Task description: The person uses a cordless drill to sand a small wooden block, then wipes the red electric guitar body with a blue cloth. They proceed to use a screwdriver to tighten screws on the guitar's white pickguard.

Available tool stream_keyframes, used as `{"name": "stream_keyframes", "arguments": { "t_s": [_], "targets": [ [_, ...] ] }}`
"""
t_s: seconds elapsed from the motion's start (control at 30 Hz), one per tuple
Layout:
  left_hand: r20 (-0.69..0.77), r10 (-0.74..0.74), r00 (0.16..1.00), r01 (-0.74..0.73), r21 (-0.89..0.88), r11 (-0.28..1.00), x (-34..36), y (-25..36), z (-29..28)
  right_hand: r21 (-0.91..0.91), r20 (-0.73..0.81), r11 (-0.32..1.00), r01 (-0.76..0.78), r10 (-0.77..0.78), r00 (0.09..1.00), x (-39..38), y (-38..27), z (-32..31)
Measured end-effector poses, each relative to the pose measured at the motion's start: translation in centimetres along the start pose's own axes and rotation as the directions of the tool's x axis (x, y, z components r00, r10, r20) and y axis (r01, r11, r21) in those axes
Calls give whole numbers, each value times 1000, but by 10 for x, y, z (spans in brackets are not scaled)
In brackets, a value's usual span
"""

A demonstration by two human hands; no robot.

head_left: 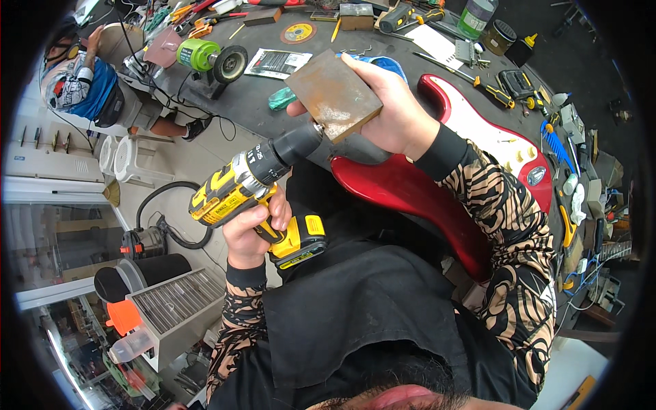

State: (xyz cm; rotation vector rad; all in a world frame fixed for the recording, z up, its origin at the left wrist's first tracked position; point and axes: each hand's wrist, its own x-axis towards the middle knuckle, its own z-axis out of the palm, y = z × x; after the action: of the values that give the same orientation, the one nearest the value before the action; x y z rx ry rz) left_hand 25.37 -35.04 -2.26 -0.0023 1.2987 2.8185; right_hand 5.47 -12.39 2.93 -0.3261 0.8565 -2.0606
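In my left hand (249, 229) I grip a yellow and black cordless drill (225, 188), its chuck angled up and right to the lower-left edge of a rusty, flat metal block (331, 89). A short silvery piece at the chuck's tip meets or nearly meets the block; I cannot tell which. My right hand (396, 109) holds this block, fingers wrapped round it. Under and right of my right arm lies a red electric guitar body with a white plate (512, 147). A green object (280, 99) and a flat printed package (266, 63) rest on the bench behind the block.
The dark bench (376, 42) carries a green grinder (198, 55), screwdrivers (499, 96), a bottle (475, 15) and several other tools. A co-worker (96, 89) is at upper left. A white stool (143, 162), a vacuum (140, 242) and a metal-grated box (178, 304) stand at left.
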Motion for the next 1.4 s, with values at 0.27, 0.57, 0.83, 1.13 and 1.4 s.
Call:
{"name": "stream_keyframes", "arguments": {
  "t_s": [0.27,0.57,0.83,1.13,1.4],
  "targets": [
    [-25,28,999,-28,-4,1000,2,0,0,24,0,1000,-17,17,1000,1,1,-4],
    [-54,55,997,-54,23,998,5,6,7,79,41,997,-25,22,999,0,3,-10],
    [-45,42,998,-40,41,998,4,5,2,63,15,998,-24,23,1000,0,3,-9],
    [-42,35,999,-34,13,999,4,4,1,78,-3,997,-18,18,1000,0,7,-10],
    [38,44,998,-41,-67,997,6,-1,-11,65,23,998,-19,18,1000,1,7,-13]
  ]
}}
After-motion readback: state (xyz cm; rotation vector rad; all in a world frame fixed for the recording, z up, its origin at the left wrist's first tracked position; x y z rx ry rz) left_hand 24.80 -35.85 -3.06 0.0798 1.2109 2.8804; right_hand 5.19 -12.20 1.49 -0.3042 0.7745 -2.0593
